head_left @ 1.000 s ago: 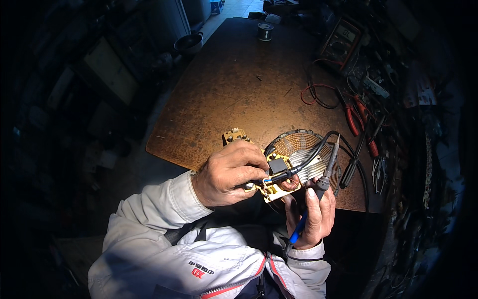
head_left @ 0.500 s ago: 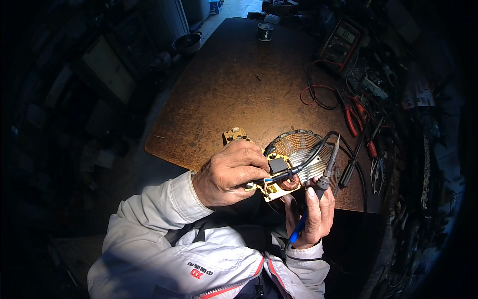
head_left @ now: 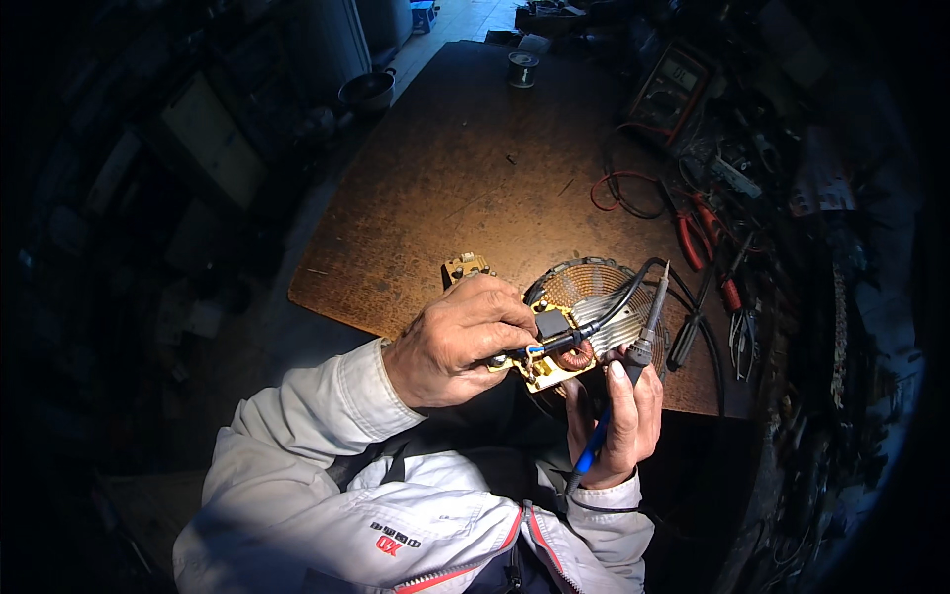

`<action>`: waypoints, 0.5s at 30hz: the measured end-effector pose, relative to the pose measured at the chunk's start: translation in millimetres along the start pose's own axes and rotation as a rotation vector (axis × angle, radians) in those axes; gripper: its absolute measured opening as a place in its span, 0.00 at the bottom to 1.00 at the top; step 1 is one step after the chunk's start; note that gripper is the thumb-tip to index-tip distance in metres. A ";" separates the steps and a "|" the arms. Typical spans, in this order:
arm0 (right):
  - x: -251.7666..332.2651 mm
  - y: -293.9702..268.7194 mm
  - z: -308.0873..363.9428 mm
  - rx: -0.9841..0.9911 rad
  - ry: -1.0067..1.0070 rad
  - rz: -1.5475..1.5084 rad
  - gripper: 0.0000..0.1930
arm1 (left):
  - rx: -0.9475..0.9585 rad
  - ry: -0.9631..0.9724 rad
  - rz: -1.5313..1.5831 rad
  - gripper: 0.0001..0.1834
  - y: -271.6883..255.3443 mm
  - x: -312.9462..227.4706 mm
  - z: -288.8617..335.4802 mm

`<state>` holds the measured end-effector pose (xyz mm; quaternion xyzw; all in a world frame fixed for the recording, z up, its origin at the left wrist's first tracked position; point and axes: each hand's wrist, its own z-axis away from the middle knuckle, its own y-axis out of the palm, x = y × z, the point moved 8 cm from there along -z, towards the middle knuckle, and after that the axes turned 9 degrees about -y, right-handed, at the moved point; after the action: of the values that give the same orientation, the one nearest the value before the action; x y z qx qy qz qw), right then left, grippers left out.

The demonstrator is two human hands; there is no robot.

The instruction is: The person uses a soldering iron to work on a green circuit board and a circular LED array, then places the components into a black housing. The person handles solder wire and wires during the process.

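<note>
Near the table's front edge lies a yellowish circuit board [head_left: 549, 380] with a dark block and a copper-wound ring [head_left: 577, 356]. Just behind it are a finned metal heat sink [head_left: 616, 332] and a flat round coil [head_left: 584, 280]. My left hand [head_left: 455, 342] is closed over the board's left side, its fingertips pinching the wire end of a black cable [head_left: 596, 327], where a blue strand shows. A soldering iron [head_left: 648, 332] points tip up and away in my right hand [head_left: 630, 421]. That hand's fingers also come up against the board's right edge; their contact is partly hidden.
On the brown table [head_left: 455, 168] a solder spool [head_left: 522, 69] stands at the far end. A multimeter [head_left: 671, 94] with leads, red-handled pliers [head_left: 690, 238] and other tools crowd the right side. Beyond the left edge is a dark pan [head_left: 368, 91].
The soldering iron has shifted slightly to the left with my right hand. My left hand keeps its pinch at the cable end. The whole view has moved a little.
</note>
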<state>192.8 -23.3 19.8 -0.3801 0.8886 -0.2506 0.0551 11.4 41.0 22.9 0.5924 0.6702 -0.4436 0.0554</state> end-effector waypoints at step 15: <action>-1.9 -1.9 1.3 -0.051 -0.005 0.015 0.30 | -0.036 0.051 -0.075 0.18 3.9 -4.3 0.2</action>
<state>195.7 -23.6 19.4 -0.3754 0.8974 -0.2266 0.0494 15.8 37.3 23.3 0.5768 0.7011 -0.4180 0.0321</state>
